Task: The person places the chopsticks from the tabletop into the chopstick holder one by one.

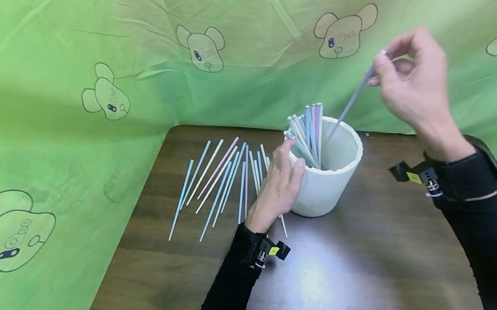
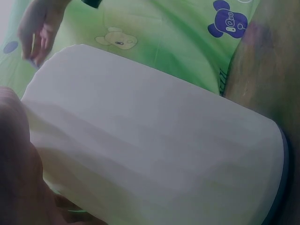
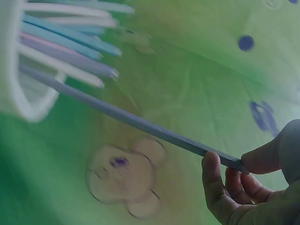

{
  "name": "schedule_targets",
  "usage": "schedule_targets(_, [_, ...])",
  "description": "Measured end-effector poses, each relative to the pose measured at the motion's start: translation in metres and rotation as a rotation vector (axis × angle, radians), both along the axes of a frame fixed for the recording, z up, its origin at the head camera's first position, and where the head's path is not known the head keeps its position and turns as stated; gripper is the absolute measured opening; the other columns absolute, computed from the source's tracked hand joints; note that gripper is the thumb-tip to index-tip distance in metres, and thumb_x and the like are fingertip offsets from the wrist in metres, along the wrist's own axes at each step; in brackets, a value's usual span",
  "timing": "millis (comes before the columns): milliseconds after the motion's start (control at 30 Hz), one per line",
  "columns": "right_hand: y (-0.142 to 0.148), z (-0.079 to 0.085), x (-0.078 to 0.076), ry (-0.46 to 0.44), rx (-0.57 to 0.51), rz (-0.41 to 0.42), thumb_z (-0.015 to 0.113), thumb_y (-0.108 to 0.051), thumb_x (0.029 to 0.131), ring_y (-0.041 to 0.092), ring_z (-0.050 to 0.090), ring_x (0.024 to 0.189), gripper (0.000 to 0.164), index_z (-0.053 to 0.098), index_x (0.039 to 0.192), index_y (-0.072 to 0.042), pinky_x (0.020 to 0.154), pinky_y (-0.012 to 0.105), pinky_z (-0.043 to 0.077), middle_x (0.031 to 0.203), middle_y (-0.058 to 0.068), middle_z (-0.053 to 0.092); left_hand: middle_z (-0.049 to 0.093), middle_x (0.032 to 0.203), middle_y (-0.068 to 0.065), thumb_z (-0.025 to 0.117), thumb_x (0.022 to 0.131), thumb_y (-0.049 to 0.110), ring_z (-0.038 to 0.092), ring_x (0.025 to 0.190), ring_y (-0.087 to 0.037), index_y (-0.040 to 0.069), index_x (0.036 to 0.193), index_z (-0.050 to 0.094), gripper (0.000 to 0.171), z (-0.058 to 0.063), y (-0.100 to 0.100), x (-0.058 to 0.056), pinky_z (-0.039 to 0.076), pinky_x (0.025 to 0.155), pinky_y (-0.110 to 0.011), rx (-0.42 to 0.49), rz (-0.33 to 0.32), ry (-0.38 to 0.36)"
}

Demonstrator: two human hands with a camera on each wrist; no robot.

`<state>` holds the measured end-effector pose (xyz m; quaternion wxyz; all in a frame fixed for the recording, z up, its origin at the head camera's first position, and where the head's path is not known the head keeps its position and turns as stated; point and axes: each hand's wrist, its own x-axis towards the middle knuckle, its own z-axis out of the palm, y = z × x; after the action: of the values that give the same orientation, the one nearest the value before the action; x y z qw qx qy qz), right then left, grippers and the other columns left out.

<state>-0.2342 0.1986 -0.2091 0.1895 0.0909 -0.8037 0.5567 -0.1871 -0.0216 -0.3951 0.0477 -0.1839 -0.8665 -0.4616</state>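
Observation:
My right hand, raised to the right of a white container, pinches the upper end of a thin grey-purple straw-like stick between thumb and fingers. The stick slants down to the left, its lower end inside the container. Several pastel sticks in blue, purple and white stand bunched against the container's left inner side, tops above the rim. On the container's left side, my left hand grips the wall near the rim. The left wrist view is mostly filled by the container's outer wall.
Several loose pastel sticks lie spread on the brown wooden table, left of the container, some partly behind the left hand. Green printed cloth hangs behind the table and around its sides.

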Motion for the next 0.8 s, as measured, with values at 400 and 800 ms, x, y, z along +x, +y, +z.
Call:
schedule_targets(400, [-0.028,-0.060,-0.020,-0.026,0.410,0.028,0.057,-0.014,0.101,0.013,0.057,0.094,0.016,0.057,0.111,-0.002,0.080,0.013,0.048,0.103,0.008,0.063,0.024,0.165,-0.017,0.020,0.103,0.044,0.042,0.141,-0.031,0.022,0.155,0.014,0.057,-0.001,0.000,0.000,0.044,0.113,-0.054,-0.004,0.003,0.006])
schedule_targets(800, [-0.032,-0.087,-0.028,-0.039,0.416,0.049,0.059,-0.016,0.101,0.018,0.058,0.094,0.019,0.060,0.112,0.000,0.083,0.021,0.046,0.106,0.016,0.067,0.023,0.166,-0.016,0.020,0.102,0.045,0.039,0.146,-0.031,0.024,0.157,0.013,0.059,-0.001,-0.001,-0.001,0.043,0.113,-0.055,-0.003,-0.001,-0.007])
